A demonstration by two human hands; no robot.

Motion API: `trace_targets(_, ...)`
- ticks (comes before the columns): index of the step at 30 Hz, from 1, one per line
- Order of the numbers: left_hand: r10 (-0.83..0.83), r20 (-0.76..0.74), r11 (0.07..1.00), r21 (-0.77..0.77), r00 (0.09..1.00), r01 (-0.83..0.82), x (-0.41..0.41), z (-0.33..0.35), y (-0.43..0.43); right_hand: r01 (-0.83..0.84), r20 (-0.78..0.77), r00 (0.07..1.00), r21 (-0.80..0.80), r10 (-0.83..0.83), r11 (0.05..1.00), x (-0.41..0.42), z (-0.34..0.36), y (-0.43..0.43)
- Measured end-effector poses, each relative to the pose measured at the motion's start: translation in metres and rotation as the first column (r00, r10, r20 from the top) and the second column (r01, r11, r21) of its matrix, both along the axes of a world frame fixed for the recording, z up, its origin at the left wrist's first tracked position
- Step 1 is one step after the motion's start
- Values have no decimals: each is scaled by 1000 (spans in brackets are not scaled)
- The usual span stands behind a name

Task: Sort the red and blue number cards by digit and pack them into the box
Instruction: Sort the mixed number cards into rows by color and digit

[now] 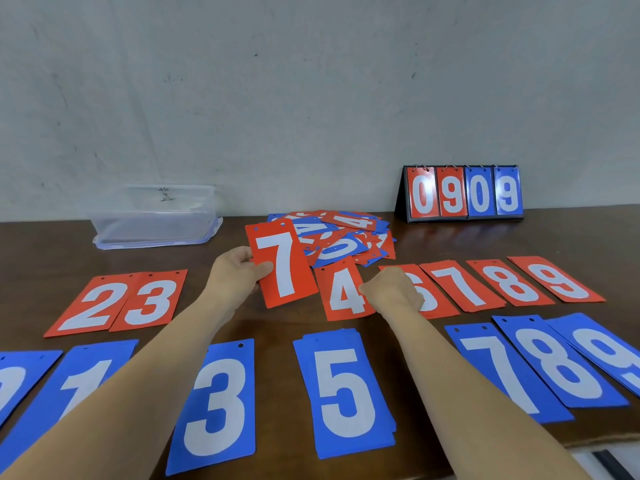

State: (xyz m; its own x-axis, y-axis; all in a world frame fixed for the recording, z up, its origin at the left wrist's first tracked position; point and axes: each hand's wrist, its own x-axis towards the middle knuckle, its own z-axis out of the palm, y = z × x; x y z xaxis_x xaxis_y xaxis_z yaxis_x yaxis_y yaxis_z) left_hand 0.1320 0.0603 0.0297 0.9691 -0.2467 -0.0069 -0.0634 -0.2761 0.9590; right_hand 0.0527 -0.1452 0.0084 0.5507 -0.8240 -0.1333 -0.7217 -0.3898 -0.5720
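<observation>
A person's two bare arms are reaching across a dark wooden bench [52, 251]. The left hand [235, 275] is gripping a red 7 card [280, 265] by its left edge, fingers [242, 252] behind and thumb on its face, holding it tilted over the bench's middle. The right hand [394, 292] is lying with its fingers curled against the red 4 card [343, 292] and over the red 6 pile [436, 299]; I cannot tell whether it is pinching a card or only resting there.

The red 7 pile [460, 285] is waiting just right of the 6, beyond the right hand. An unsorted heap [339, 237] is sitting by the far edge, and the clear box [156, 220] is standing toward the far left corner, well apart. A scoreboard stand [464, 192] is standing at the far right.

The likely trouble is the left arm crossing over the right to reach the 7 pile, knocking the 4 and 6 askew. Both forearms are also passing low over the blue 3 pile [214, 403], blue 5 pile [346, 393] and blue 7 pile [485, 351] along the near edge, so a dragging sleeve-less arm could be sliding these smooth cards off the bench.
</observation>
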Motion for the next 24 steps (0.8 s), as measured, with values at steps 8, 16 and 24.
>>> trace_targets(8,-7,-1,1000,9,1000,7,0,1,-1,-27,-48,999,-34,26,999,1,-2,1)
trace_targets(16,-15,7,1000,-4,1000,15,-4,3,7,-56,-66,996,3,56,998,4,3,14)
trace_targets(24,-16,9,1000,-7,1000,16,-3,-3,19,-188,-167,971,-72,173,980,19,2,37)
